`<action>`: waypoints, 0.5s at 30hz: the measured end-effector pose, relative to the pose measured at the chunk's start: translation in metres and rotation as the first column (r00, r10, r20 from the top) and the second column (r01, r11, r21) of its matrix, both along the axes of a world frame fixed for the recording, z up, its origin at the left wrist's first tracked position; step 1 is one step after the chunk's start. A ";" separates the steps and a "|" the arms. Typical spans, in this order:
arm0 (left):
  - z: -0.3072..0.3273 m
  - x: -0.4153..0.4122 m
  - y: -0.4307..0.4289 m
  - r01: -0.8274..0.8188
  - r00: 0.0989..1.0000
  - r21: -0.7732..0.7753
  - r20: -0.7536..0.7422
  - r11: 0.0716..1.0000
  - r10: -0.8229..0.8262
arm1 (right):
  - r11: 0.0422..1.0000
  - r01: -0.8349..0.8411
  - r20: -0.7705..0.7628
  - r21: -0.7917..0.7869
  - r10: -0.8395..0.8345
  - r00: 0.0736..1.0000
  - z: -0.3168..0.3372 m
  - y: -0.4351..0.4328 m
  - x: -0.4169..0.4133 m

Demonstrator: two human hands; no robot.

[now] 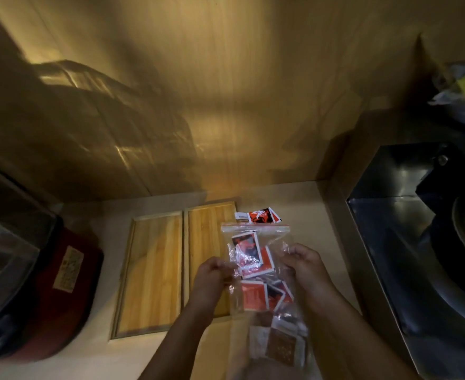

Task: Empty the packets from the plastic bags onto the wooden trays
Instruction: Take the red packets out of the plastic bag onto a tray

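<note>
A clear zip plastic bag (256, 234) with a red seal strip hangs above the counter, holding several red and white packets (253, 261). My left hand (212, 278) pinches its left edge and my right hand (305, 264) grips its right edge. Two wooden trays lie side by side on the counter: the left tray (151, 272) shows nothing on it, and the right tray (206, 231) is partly hidden behind the bag and my left hand. Below the held bag lies another clear bag with brown packets (283, 346).
Loose red and white packets (261, 216) lie on the counter behind the bag. A red appliance (61, 292) stands at the left. A steel sink with a dark pan (445, 256) sits at the right. A wooden wall rises behind the trays.
</note>
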State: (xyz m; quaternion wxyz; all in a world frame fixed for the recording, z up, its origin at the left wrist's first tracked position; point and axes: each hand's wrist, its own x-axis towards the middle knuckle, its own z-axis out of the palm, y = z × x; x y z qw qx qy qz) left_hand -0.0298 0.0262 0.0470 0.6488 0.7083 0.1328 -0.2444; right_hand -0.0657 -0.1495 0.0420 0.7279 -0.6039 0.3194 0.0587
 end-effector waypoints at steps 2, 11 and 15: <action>0.009 0.000 0.010 -0.046 0.999 -0.024 0.025 0.999 0.047 | 0.999 -0.005 0.083 0.047 0.001 0.997 0.006 0.009 0.006; 0.046 -0.006 0.060 -0.160 0.969 -0.027 0.186 0.987 0.162 | 0.983 -0.171 0.371 -0.066 0.184 0.910 0.040 0.046 0.027; 0.048 -0.014 0.073 -0.184 0.967 0.013 0.182 0.983 0.178 | 0.979 -0.186 0.360 -0.089 0.206 0.910 0.036 0.065 0.030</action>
